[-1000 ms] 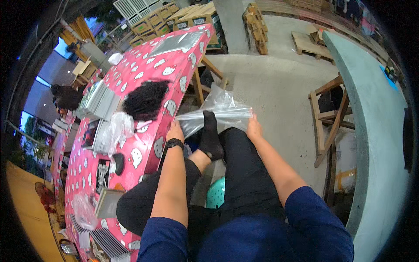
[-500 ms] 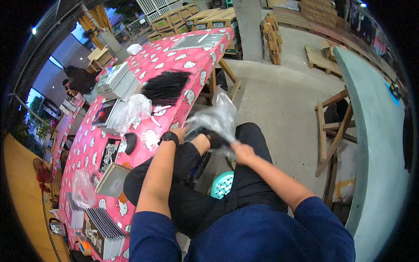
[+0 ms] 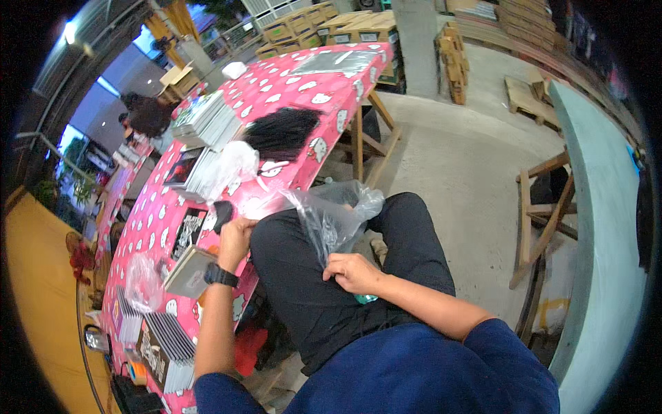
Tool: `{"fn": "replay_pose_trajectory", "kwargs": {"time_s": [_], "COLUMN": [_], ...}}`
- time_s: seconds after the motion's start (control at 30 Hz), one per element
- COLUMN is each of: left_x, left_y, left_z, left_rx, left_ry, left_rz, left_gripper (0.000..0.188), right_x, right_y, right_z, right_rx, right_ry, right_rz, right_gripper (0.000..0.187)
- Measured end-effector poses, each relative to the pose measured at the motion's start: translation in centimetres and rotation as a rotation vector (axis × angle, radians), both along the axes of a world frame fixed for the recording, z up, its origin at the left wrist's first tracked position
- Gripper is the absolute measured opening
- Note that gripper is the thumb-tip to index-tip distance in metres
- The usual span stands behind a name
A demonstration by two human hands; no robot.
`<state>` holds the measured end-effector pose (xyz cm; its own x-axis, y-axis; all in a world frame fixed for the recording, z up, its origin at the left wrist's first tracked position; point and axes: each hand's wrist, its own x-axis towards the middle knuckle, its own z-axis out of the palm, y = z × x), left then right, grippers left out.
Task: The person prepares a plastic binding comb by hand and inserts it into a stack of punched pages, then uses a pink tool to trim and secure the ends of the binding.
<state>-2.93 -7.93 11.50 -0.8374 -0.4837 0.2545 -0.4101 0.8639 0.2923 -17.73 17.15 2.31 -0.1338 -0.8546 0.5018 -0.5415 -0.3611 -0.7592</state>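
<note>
A clear plastic bag is spread over my lap, its upper part bunched between my knees. The fingers of my right hand pinch the bag's lower corner above my thigh. My left hand is at the table's edge beside my left knee, fingers curled closed; what they hold, if anything, is hidden. Next to that hand lie a small dark rounded thing, a black booklet with white print and a grey flat block. A black watch sits on my left wrist.
The pink patterned table carries stacks of books, crumpled plastic, a bundle of black strands and spiral-bound books. A light-blue tabletop stands at right. Cartons and another person are farther off.
My left hand has moved left and down, from over my lap to the table's edge. My right hand has come lower and left, still on the bag, which has spread wider.
</note>
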Motion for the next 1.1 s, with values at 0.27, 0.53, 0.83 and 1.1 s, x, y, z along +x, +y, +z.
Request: {"fn": "replay_pose_trajectory", "kwargs": {"time_s": [0.27, 0.53, 0.83, 1.1], "left_x": [4.2, 7.9, 8.6, 6.7], "left_y": [3.7, 9.8, 5.6, 8.1], "left_z": [-2.4, -14.1, -11.0, -9.6], "left_rx": [0.65, 0.796, 0.808, 0.889], "left_ry": [0.588, 0.353, 0.37, 0.868], "left_rz": [0.144, 0.334, 0.421, 0.286], "left_gripper": [0.049, 0.046, 0.037, 0.026], "right_x": [-5.1, -10.9, -5.3, -3.5], "right_y": [-4.1, -8.8, -13.9, -15.1], "right_z": [2.5, -6.9, 1.0, -0.7], "right_rx": [0.052, 0.216, 0.42, 0.27], "right_ry": [-0.574, 0.107, -0.181, -0.236], "right_rz": [0.084, 0.17, 0.514, 0.445], "right_gripper": [0.014, 0.11, 0.017, 0.018]}}
